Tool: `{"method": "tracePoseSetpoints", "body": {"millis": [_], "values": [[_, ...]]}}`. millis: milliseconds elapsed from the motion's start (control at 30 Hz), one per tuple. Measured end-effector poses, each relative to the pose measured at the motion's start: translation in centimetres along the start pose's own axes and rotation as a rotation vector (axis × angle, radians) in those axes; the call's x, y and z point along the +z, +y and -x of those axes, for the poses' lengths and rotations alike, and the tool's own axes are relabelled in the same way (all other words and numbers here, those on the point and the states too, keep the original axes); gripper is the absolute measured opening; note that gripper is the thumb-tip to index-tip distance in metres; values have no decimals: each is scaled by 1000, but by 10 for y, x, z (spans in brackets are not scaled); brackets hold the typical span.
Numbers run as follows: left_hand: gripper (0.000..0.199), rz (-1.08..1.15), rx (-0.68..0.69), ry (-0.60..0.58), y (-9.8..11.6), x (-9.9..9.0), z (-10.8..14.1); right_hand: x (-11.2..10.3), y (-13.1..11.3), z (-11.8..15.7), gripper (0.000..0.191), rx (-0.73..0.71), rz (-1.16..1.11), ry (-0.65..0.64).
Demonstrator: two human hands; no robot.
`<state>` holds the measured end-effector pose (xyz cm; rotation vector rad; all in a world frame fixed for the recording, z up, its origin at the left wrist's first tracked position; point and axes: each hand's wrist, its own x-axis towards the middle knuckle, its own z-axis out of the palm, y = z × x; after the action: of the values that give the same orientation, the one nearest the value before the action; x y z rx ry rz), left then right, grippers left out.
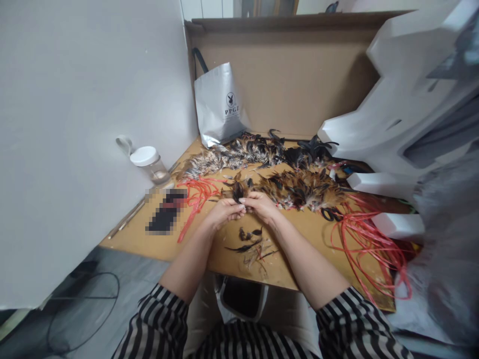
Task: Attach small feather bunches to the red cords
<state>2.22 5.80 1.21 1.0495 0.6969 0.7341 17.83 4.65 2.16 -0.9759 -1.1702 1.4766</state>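
Note:
My left hand (pixel 226 211) and my right hand (pixel 261 205) meet at the middle of the table, fingers closed around the base of a small feather bunch (pixel 239 189). The bunch's dark and brown tips point away from me. Just beyond my right hand lies a long pile of brown feathers (pixel 303 188). Behind it stretches a row of grey, white and black feathers (pixel 239 152). Loose dark feathers (pixel 252 247) are scattered on the table nearer my body. Red plastic strips (pixel 200 194) lie to the left of my hands.
More red strips (pixel 368 244) hang over the right side, near black scissors (pixel 331 214). A silver bag (pixel 219 104) and a lidded jar (pixel 149 162) stand at back left. White foam pieces (pixel 398 225) border the right; a bin (pixel 241 298) sits below the table's front edge.

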Motion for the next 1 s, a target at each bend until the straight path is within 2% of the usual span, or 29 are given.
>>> {"method": "tracePoseSetpoints", "body": {"millis": [133, 233, 300, 433, 633, 800, 1000], "values": [[21, 59, -12, -21, -1, -1, -1, 3, -1, 2, 25, 13, -14, -12], [19, 158, 23, 52, 0, -2, -4, 7, -4, 3, 25, -34, -15, 88], [17, 265, 38, 121, 2, -4, -6, 9, -6, 4, 29, -125, 69, 190], [13, 425, 39, 173, 5, -5, -8, 13, -7, 6, 16, -401, 408, 287], [13, 499, 8, 136, 3, -4, -7, 18, -6, 11, 12, -594, 648, 296], [12, 513, 0, 98, 0, -4, -7, 17, -5, 11, 13, -722, 798, 243], [11, 512, -12, 82, -2, -2, -7, 15, -2, 11, 15, -748, 935, 228]]}}
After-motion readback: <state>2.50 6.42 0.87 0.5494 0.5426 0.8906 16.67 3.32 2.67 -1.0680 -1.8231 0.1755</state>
